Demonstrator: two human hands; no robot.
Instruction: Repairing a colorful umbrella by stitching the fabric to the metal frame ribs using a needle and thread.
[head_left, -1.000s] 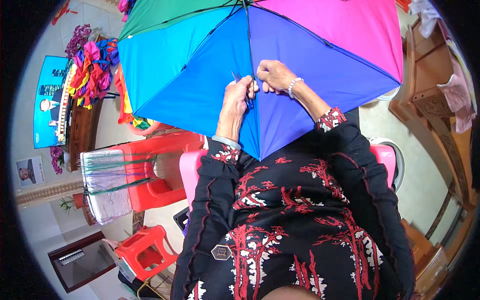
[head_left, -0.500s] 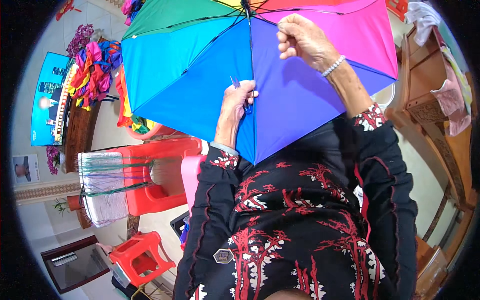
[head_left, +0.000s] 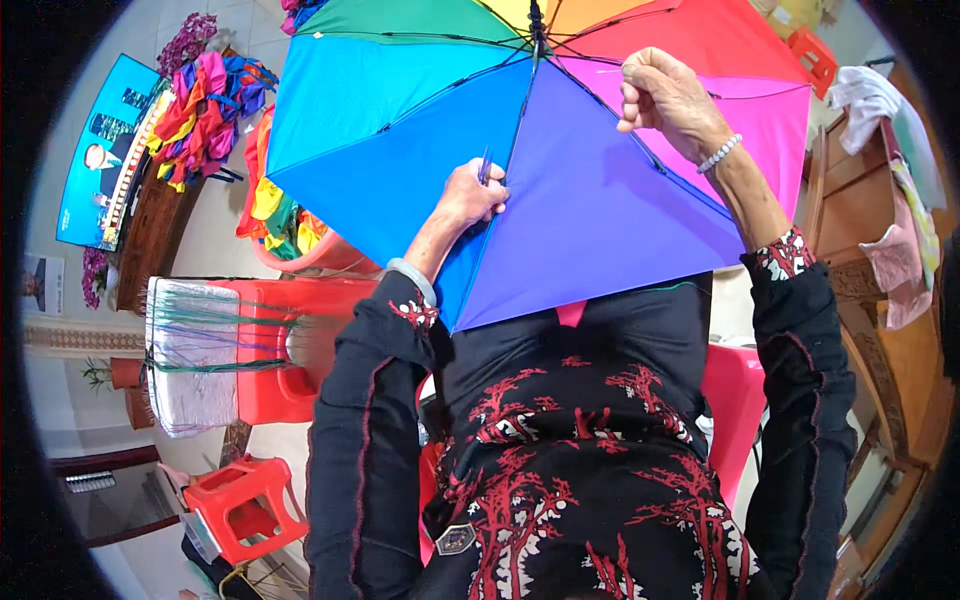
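Observation:
An open multicoloured umbrella (head_left: pixel 590 210) lies across my lap, its inside with the dark ribs facing me. My left hand (head_left: pixel 468 198) is closed at the seam between the blue and violet panels, gripping the cloth and rib there. A small blue-purple tool (head_left: pixel 486 165), probably thread snips, sticks up from the same hand; most of it is hidden. Raised over the violet and pink panels, my right hand (head_left: pixel 672 100) pinches thumb and fingertips together. A thin pale line shows beside those fingertips, too fine to name.
To the left, bundles of thread hang over a white block (head_left: pixel 190 355) on a red plastic stool (head_left: pixel 268 340). Colourful cloth fills a tub (head_left: pixel 335 255) behind it. Another red stool (head_left: pixel 245 510) stands lower left. Wooden furniture (head_left: pixel 850 230) with draped cloths is at right.
My right hand has moved right and slightly down, still pinched. The umbrella has shifted and tilted, showing more of its red and orange panels. My left hand keeps its grip near the seam.

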